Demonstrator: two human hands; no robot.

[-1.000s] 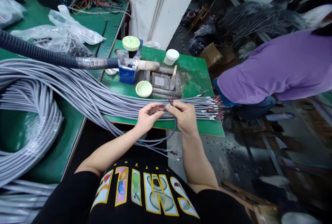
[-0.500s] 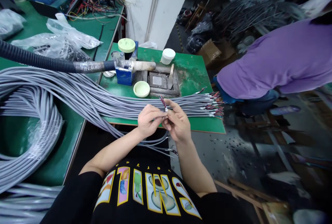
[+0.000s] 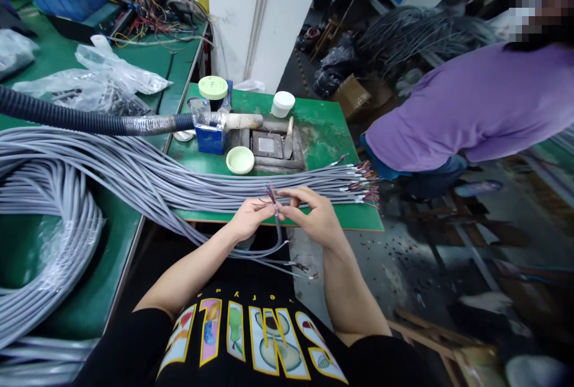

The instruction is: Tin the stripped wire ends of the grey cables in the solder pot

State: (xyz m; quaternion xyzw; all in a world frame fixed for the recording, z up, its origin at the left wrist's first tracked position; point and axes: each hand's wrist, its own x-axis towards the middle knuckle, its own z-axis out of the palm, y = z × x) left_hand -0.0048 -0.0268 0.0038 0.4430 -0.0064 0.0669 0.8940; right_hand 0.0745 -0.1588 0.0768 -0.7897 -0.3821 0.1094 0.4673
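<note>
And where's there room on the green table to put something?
The widest bare patch of the green table is right of the grimy frame and white tub, behind the grey cables. A thin strip shows between the cables and the front edge, right of the right hand. Crowded: along the cables, around the blue box, nozzle and pale green dish.

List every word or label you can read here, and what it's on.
"SMILE": black shirt, upside down, E partly folded away.
"veryda": same shirt, smaller letters; anything further is hidden.
Pale green lid: markings too small to read.
Held cable: no readable text.
</note>
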